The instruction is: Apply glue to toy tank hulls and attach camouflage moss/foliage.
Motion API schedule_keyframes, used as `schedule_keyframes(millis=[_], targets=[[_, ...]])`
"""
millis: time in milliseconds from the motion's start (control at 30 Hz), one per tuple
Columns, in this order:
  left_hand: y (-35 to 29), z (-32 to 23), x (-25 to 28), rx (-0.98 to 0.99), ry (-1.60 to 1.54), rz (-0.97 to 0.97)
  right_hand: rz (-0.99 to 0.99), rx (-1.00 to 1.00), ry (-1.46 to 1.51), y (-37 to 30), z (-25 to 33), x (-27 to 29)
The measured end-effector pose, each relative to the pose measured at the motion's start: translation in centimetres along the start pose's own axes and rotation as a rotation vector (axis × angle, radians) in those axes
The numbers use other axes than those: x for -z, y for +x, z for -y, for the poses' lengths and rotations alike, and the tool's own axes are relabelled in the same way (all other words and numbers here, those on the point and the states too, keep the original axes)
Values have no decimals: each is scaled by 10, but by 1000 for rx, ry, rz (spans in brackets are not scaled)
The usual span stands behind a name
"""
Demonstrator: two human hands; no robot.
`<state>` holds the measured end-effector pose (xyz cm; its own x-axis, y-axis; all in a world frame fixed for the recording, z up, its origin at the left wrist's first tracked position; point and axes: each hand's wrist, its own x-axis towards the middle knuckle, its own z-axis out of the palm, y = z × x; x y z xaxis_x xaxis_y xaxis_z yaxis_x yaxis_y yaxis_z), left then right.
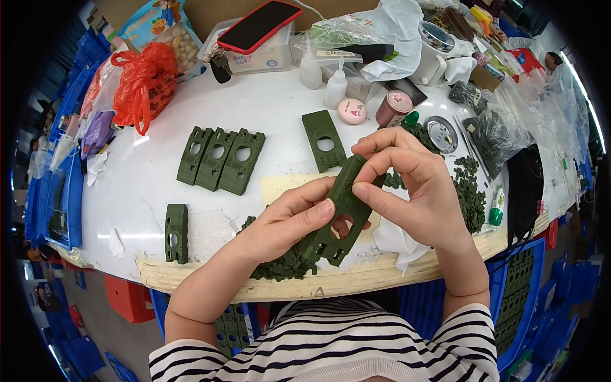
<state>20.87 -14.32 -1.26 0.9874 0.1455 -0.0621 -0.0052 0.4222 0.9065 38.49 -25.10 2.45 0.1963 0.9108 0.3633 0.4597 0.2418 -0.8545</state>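
Note:
A dark green plastic model tank hull with a round hole is held tilted above the table's front. My left hand grips it from the left, thumb along its side. My right hand is closed at the hull's upper end, thumb and fingertips pinched against its edge; whatever lies between them is too small or hidden to make out. Behind the hands lies another green hull. Under and beside them are piles of small green parts, partly covered by my left arm.
Three green hulls lie side by side at left, with a single hull nearer the edge. Small green pieces and a glue stick are at right. White squeeze bottles, a round tin and a red-cased phone stand behind.

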Motion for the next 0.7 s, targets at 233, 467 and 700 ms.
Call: schedule_keyframes(millis=[233,467,700], targets=[[0,-1,-1,3,-6,5,-6,1,22,0,-1,-1],[1,3,0,-14,-57,14,-9,0,41,0,-2,-1],[1,4,0,-27,-53,10,5,25,44,0,-3,-2]])
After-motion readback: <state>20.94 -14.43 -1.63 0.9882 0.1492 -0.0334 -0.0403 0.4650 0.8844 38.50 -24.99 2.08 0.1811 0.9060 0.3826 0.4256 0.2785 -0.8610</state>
